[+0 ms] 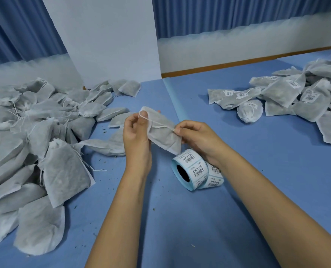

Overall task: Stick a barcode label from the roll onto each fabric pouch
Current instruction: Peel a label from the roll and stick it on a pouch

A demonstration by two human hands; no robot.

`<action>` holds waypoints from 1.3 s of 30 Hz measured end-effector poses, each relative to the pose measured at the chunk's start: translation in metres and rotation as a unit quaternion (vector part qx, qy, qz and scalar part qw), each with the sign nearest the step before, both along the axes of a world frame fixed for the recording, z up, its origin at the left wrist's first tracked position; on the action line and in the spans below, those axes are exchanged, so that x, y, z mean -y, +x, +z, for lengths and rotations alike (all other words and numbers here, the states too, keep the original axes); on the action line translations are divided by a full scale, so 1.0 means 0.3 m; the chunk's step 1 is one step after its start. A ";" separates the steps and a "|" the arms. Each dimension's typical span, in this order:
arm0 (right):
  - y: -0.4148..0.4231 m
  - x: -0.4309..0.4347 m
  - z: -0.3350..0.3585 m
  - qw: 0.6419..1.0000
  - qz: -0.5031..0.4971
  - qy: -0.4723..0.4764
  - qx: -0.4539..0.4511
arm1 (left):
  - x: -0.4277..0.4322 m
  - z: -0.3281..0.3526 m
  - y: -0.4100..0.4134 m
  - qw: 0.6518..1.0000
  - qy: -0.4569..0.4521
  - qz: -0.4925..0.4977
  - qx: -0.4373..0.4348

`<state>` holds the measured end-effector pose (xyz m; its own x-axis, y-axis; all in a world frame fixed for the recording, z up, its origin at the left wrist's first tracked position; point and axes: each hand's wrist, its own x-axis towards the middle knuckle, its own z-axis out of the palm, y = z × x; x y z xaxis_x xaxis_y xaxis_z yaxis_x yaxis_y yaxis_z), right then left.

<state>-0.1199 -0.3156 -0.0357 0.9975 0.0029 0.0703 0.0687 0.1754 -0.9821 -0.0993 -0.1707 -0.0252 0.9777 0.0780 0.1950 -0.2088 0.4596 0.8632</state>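
A pouch with no label on its visible side is held off the surface between both hands. Its upper end is pinched by the left hand and its drawstring by the right hand. The label roll lies just under the right hand. A labelled pile is seen well beyond the right hand and a larger unlabelled heap beside the left, so most of the work is judged left. Dark filling shows faintly through the fabric.
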 end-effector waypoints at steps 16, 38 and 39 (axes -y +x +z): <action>-0.019 0.023 0.010 0.974 -0.080 -0.208 0.034 | 0.040 -0.047 -0.021 0.939 0.262 0.201 0.093; -0.039 0.138 0.023 0.968 -0.037 -0.241 -0.054 | 0.043 -0.074 -0.004 0.824 0.522 0.014 0.218; -0.040 0.132 0.023 0.972 -0.032 -0.231 -0.042 | 0.044 -0.071 -0.004 0.829 0.517 0.003 0.212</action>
<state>-0.1319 -0.3552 -0.0290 0.9989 -0.0464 -0.0049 -0.0180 -0.2869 -0.9578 -0.1005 -0.1838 -0.0465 0.8046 -0.3412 0.4860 -0.5936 -0.4830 0.6437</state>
